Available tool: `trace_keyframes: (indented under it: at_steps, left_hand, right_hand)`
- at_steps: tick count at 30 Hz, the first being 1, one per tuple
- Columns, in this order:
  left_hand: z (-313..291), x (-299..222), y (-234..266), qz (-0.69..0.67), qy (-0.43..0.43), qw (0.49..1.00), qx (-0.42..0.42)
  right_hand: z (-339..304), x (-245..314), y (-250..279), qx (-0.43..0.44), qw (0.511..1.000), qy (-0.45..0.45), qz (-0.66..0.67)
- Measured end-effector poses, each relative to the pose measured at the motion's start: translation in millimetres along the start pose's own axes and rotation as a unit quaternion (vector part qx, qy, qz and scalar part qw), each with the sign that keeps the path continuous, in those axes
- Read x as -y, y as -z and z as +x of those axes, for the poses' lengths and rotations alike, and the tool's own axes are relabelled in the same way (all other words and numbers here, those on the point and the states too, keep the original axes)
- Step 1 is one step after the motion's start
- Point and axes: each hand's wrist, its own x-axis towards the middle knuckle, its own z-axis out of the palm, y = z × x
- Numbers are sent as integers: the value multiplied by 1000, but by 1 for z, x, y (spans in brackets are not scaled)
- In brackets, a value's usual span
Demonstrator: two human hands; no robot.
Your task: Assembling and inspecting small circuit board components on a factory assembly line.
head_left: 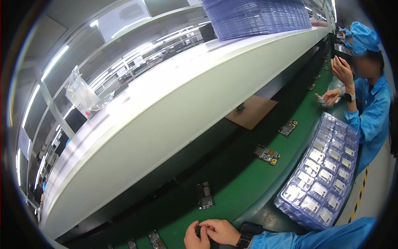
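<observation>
I note left hand [193, 239] and right hand [224, 232] together, touching; I cannot tell what they hold; board [205, 196] lies beyond, on the surface [232, 186], within reach; tray [290, 208] presumably keeps parts [310, 204] separated.

A blue tray stack [259, 18] and a plastic bag [82, 93] sit on the white shelf [166, 124]; below lies a brown sheet [255, 114]. At right, a co-worker [372, 112] and striped tape [360, 193].
</observation>
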Motion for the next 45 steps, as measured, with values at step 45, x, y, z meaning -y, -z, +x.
trace_keyframes:
  at_steps: [45]
  left_hand:
    - [11, 85, -35, -439, 111, 855, -253]
  right_hand:
    - [-79, 4, -29, 74, 969, 223, -78]
